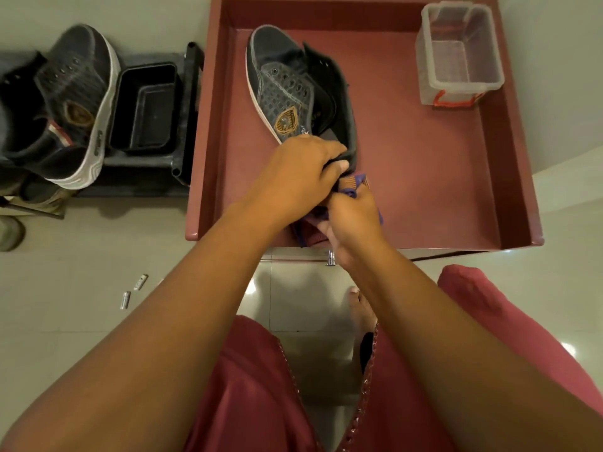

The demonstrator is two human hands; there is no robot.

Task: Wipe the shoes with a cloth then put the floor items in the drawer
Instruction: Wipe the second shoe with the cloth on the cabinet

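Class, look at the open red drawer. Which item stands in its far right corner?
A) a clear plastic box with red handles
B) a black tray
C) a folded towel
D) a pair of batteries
A: the clear plastic box stands in the far right corner of the drawer, while the left hand grips the shoe over the drawer's middle.

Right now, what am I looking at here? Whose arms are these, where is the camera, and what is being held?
There is no machine: a person wears a camera on the head, looking down at their own hands. The left hand grips the heel of a dark shoe over an open red drawer. The right hand holds a purple cloth against it. A clear plastic box sits in the drawer. The second shoe rests on a black rack to the left, and two small batteries lie on the floor.
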